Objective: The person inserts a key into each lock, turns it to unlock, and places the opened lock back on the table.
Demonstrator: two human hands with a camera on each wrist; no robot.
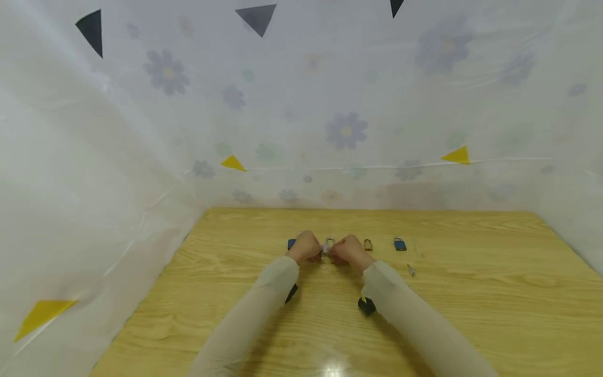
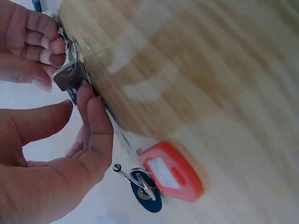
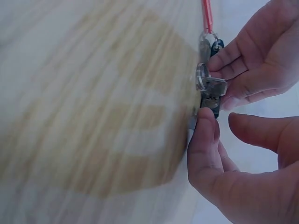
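A light wooden table (image 1: 471,293) stands enclosed by white flower-printed sheeting (image 1: 348,104) dotted with yellow and dark triangles.

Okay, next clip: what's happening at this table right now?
A person has both hands together at the middle of a wooden table. The left hand and right hand work a small silver key on a ring, pinched between the fingers. Other small padlocks lie in a row beside them: a brass padlock and a blue padlock.

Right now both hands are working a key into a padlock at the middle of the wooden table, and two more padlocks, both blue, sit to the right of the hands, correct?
Not quite. The head view shows only the farther padlock is blue; the padlock nearer the right hand is brass. The left hand and the wooden table are as stated.
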